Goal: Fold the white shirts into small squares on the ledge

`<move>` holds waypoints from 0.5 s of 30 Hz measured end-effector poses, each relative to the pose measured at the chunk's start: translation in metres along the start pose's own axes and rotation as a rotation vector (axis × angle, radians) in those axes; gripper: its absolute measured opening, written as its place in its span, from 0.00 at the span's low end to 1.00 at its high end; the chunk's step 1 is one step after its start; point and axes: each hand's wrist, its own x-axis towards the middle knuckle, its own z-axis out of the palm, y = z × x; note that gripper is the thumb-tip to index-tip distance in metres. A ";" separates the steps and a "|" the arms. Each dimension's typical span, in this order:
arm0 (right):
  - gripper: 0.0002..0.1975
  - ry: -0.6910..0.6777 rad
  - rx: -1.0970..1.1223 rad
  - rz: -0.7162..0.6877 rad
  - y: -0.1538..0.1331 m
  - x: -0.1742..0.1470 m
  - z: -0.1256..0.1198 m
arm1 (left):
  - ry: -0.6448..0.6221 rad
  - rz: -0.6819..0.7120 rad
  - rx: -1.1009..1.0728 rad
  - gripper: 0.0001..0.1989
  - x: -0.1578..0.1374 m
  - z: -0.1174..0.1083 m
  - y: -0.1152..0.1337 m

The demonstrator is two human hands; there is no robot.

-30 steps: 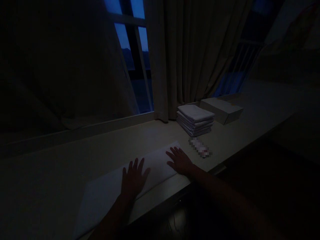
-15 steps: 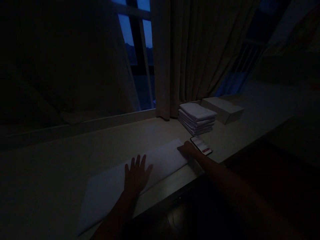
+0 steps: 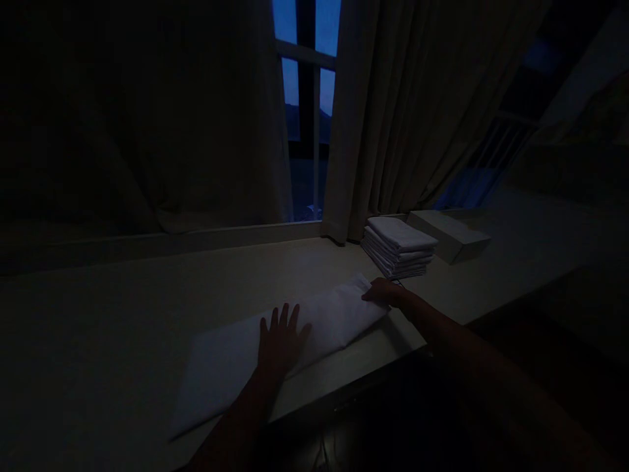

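A long white folded cloth (image 3: 221,367) lies along the front of a pale counter. My left hand (image 3: 282,337) rests flat on its middle with the fingers spread. At the cloth's right end, my right hand (image 3: 383,292) grips the edge, and that end is lifted and creased. Just beyond my right hand stands a neat stack of folded white cloths (image 3: 400,246). The phone beside the stack is almost wholly hidden behind my right hand and wrist.
A white box (image 3: 449,235) sits right of the stack, against the wall. Curtains (image 3: 388,118) hang behind the counter (image 3: 122,295), parted at a barred window (image 3: 307,98). The counter's front edge runs close to my forearms. The room is very dim.
My right hand has raised the right end of the cloth, which lay flat before. The phone has become covered by my hand. My left hand stays on the cloth; the view has shifted.
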 end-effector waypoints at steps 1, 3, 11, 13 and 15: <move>0.10 0.000 -0.015 -0.032 -0.007 -0.002 -0.004 | 0.000 0.005 -0.007 0.36 0.000 0.000 -0.001; 0.10 0.010 -0.046 -0.097 -0.024 -0.007 -0.013 | 0.006 0.009 -0.014 0.36 -0.001 0.001 -0.002; 0.14 0.046 -0.218 -0.389 -0.120 -0.047 -0.021 | 0.068 -0.001 -0.031 0.32 -0.004 -0.005 0.001; 0.14 0.051 -0.342 -0.478 -0.150 -0.064 -0.009 | 0.060 0.008 -0.034 0.30 -0.005 -0.010 0.001; 0.14 0.044 -0.482 -0.554 -0.178 -0.079 0.008 | 0.051 0.031 -0.036 0.27 -0.007 -0.016 0.000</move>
